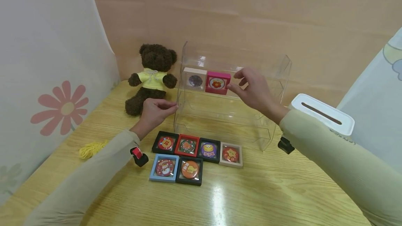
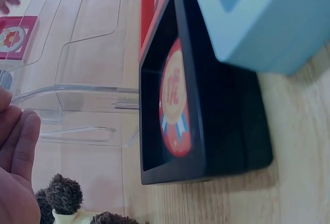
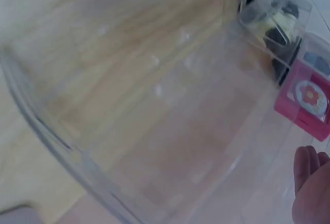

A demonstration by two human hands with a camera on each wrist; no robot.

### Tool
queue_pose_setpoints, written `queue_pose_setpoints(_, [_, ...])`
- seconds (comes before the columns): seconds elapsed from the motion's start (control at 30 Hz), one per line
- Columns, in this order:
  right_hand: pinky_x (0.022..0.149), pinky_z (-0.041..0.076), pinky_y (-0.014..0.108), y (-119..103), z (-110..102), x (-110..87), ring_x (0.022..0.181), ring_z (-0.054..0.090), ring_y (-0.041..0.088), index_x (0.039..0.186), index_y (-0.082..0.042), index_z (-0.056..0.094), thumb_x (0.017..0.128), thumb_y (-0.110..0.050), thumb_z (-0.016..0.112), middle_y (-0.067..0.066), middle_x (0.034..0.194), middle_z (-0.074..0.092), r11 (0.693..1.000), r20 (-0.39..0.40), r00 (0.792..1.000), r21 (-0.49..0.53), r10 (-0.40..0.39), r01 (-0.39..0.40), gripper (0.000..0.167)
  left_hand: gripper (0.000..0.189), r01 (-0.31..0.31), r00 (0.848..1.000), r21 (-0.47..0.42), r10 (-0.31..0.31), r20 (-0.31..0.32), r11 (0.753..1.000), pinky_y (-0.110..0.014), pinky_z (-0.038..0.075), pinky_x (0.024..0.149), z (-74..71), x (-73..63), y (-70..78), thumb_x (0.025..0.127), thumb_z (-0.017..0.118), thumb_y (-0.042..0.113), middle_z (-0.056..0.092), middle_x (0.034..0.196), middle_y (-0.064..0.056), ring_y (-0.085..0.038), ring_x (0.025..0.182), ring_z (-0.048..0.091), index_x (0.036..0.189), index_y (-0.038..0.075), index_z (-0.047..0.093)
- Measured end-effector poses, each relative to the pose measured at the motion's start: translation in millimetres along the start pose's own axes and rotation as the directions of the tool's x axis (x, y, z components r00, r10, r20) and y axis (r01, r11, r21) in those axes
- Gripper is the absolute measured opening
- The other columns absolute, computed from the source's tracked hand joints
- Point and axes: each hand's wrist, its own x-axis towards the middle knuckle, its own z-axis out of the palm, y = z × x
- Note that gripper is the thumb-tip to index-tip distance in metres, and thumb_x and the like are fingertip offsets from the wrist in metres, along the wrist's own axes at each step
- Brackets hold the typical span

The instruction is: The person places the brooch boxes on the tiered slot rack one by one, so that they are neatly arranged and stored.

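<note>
Pinching the left edge of the clear stand [image 1: 226, 109], your left hand [image 1: 156, 113] showed at the centre-left of the head view. Your right hand [image 1: 254, 90], fingers loosely bent and grasping nothing, hung just beside the pink frame [image 1: 217, 83], which stood upright on an upper tier next to the white frame [image 1: 194, 79]. Six framed badges [image 1: 188, 145] lay in two rows on the table [image 1: 267, 191] before you; a brown teddy bear [image 1: 154, 70] was left of the stand.

In your left wrist view, a black frame [image 2: 219, 105] loomed near the stand.

In your right wrist view, a gap separated your right fingers from the pink frame.
</note>
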Motion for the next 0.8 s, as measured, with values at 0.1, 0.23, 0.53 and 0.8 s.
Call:
queue_pose_setpoints(0.1, [0.064,0.051,0.040,1,3,-19.3,0.075,0.062,0.024,0.100,0.003,0.060,0.085,-0.016,0.074,0.016,0.096,0.061,0.996,-0.062,0.994,0.013,-0.089,0.089,0.028,0.017,0.000,1.000,0.008,-0.001,0.005,1.000,-0.026,0.054,0.058,-0.6,0.4,0.6,0.080,0.078,0.017,0.071,0.084,-0.008,-0.015,0.069,0.067,0.089,0.002,0.076])
queue_pose_setpoints(0.23, [0.055,0.050,0.033,-3,10,-49.8,0.068,0.058,0.017,0.095,0.001,0.062,0.081,-0.012,0.077,0.010,0.088,0.062,0.988,-0.070,0.987,0.046,-0.146,0.149,0.024,0.019,0.016,1.000,0.022,-0.017,0.020,1.000,-0.026,0.054,0.058,-2.7,-0.7,1.1,0.080,0.078,0.020,0.072,0.084,-0.007,-0.015,0.070,0.067,0.089,0.003,0.077])
queue_pose_setpoints(0.53, [0.055,0.051,0.025,-9,29,-113.9,0.063,0.055,0.005,0.086,-0.010,0.062,0.082,-0.008,0.075,-0.009,0.075,0.057,0.974,0.086,0.994,0.219,-0.071,0.051,0.013,0.020,-0.001,1.000,0.038,0.000,0.019,0.999,-0.025,0.053,0.058,-14.3,-1.2,3.5,0.078,0.080,0.020,0.071,0.082,-0.009,-0.013,0.069,0.067,0.088,0.003,0.077])
queue_pose_setpoints(0.8, [0.059,0.053,0.026,8,46,-151.4,0.067,0.058,0.006,0.087,-0.013,0.062,0.086,-0.007,0.071,-0.011,0.077,0.059,0.960,0.160,0.987,0.272,0.016,-0.060,0.010,0.022,0.019,1.000,0.052,-0.020,0.018,0.998,-0.023,0.053,0.058,-21.1,-3.4,0.8,0.078,0.080,0.022,0.071,0.084,-0.011,-0.012,0.069,0.067,0.089,0.003,0.077])
